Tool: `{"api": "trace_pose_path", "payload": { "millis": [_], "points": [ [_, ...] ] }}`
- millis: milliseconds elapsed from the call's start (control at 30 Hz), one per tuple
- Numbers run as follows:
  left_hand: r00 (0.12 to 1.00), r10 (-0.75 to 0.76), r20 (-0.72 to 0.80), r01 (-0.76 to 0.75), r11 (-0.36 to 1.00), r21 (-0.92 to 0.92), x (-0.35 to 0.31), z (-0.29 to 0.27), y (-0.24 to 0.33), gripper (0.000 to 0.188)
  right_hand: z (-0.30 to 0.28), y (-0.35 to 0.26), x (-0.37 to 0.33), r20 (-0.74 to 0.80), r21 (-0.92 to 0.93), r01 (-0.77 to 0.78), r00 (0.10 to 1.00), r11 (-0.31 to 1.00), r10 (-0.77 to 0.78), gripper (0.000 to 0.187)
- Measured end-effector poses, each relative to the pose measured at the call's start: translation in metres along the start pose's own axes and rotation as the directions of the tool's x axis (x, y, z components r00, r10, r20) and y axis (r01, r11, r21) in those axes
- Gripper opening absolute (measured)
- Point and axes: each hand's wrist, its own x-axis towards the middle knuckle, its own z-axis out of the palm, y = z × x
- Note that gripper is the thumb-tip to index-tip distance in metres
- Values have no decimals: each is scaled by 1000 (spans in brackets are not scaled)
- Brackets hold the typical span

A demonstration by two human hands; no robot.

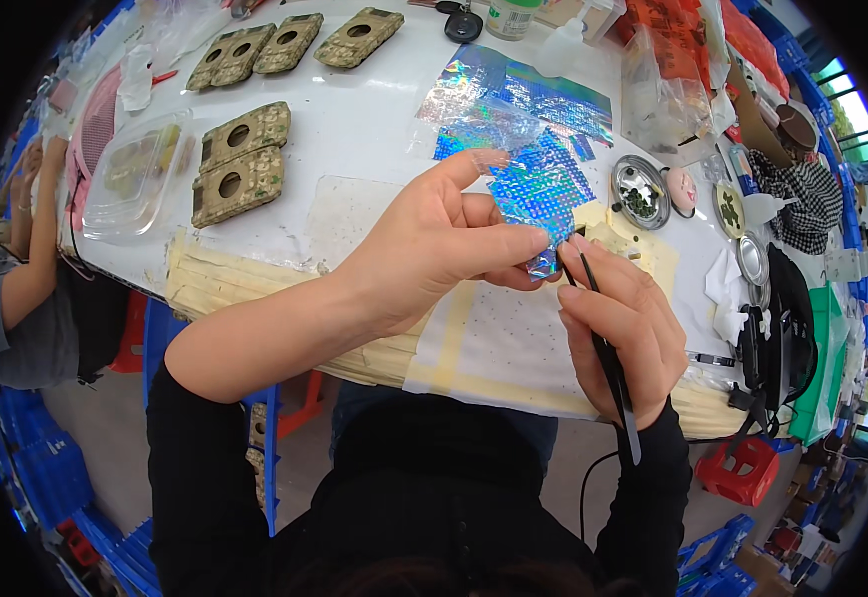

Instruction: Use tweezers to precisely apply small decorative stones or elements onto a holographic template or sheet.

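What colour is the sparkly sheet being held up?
The sparkly sheet is blue with silvery glints, clearest in the head view.

Glossy foil sheet (545, 191) in left hand (444, 231); smooth, metal-looking tweezers (624, 406) in right hand (635, 328); shiny metal dish (663, 205) beyond grip

The white worktop (339, 119), its near edge covered with masking tape (255, 284), carries camouflage-patterned shells (259, 183), a clear plastic container (115, 221), a black key fob (464, 27), holographic film (575, 107) and a round metal dish (664, 205) of small dark pieces (640, 203).
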Motion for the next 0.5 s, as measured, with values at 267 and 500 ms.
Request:
{"api": "trace_pose_path", "payload": {
  "millis": [267,500],
  "points": [
    [1000,22,-1,-22,1000,14,0,-1,-2,51,0,-1,1,-3,-6,3,1000,1000,-3,27],
    [990,142,-1,-140,979,149,-3,3,-1,56,-2,-1,2,1,9,-7,1000,1000,7,28]
  ]
}}
